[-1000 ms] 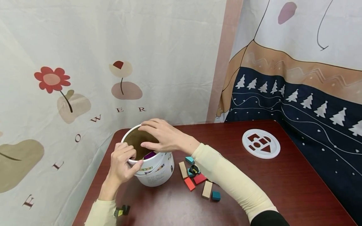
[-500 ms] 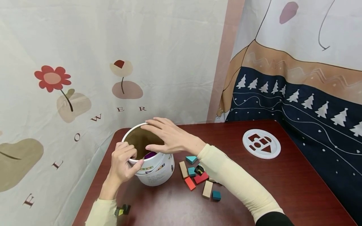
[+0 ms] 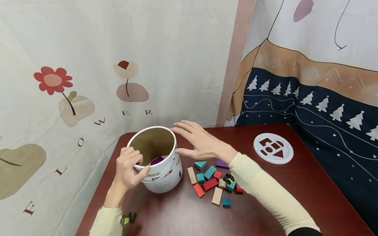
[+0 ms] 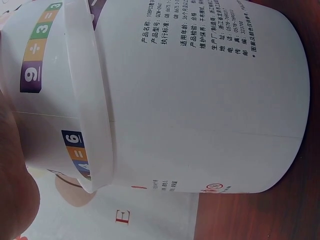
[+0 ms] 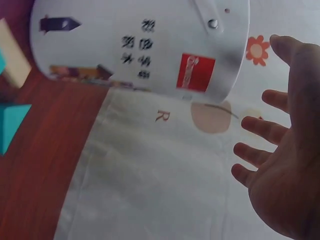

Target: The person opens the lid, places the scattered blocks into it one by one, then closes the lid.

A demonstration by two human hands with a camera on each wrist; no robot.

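Desk (image 3: 206, 218), bucket (image 3: 163, 185) near its far-left corner
Left hand (image 3: 127, 170) grips the rim (image 3: 156, 127); right hand (image 3: 202, 141) empty, spread beside it

- hands are bare, left hand (image 3: 128, 172) and right hand (image 3: 202, 141)
- left sleeve (image 3: 107, 221) is pale cream-yellow, right sleeve (image 3: 265, 190) matches, kinda wrinkly
- black fabric (image 3: 305, 231) past that on the right arm
- left cam (image 3: 128, 218) and right cam (image 3: 229, 179): black, little yellow-green patch
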